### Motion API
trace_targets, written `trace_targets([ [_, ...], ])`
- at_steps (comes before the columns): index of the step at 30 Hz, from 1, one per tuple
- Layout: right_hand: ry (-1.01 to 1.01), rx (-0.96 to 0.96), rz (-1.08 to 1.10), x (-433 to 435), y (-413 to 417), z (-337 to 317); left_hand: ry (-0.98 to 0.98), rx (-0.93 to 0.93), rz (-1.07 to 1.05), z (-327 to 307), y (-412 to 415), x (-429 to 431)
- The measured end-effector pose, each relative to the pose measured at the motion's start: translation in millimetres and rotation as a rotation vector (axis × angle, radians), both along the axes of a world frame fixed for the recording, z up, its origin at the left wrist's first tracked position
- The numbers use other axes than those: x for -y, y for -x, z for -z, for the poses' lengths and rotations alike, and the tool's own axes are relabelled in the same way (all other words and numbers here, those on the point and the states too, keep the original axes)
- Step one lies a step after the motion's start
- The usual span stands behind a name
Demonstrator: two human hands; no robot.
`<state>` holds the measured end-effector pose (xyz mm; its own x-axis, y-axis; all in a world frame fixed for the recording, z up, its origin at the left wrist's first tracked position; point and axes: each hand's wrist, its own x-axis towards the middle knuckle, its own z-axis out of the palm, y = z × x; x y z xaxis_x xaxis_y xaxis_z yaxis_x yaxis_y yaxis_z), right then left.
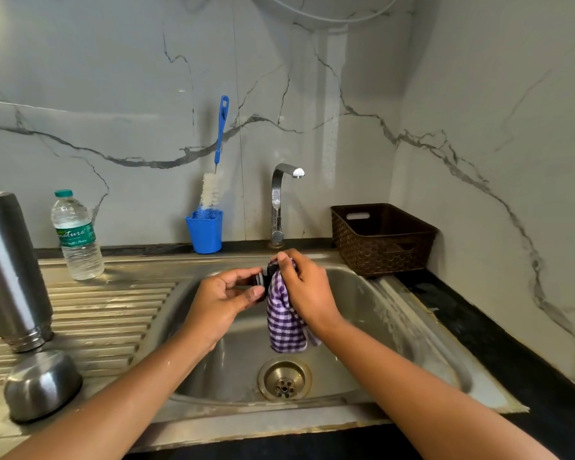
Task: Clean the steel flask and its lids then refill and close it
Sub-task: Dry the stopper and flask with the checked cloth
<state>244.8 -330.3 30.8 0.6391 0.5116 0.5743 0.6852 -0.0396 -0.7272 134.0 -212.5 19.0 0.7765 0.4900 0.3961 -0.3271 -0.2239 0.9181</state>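
The light is soft and even, quite bright, with pale glare on the steel flask (10, 270) (left edge). Wide-angle distortion bends the edges; the forearms look slightly blurred.

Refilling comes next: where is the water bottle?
Head view, left: the water bottle stands on the drainboard between the steel flask and the blue cup.

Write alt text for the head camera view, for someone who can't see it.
Over a steel sink, a person's left hand holds a small dark lid while the right hand presses a purple checked cloth against it. The steel flask stands upside down on the drainboard beside its steel cap, with a water bottle behind.
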Motion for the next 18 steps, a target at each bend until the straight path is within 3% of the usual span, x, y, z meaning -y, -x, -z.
trace_targets([
  [2,0.041,-0.108,0.025,1,2,-1,-0.057,-0.030,-0.009,2,-2,0],
  [4,0.017,0.126,0.078,4,7,0,0.090,-0.040,0.044,5,-5,2],
  [7,-0.132,0.489,-0.005,9,3,-3,0.371,-0.008,0.200,3,-4,2],
  [9,-0.157,0.387,-0.054,6,1,-2,0.339,0.009,0.225,1,-1,-1],
  [11,-0.124,0.072,-0.066,4,5,-2,0.220,0.028,0.134,-1,1,-3],
  [13,-0.041,-0.107,-0.053,6,6,-4,0.108,0.029,0.041,-3,0,-2],
  [18,0.079,-0.096,0.036,13,-3,-20,-0.028,0.056,-0.003,-6,1,1],
])
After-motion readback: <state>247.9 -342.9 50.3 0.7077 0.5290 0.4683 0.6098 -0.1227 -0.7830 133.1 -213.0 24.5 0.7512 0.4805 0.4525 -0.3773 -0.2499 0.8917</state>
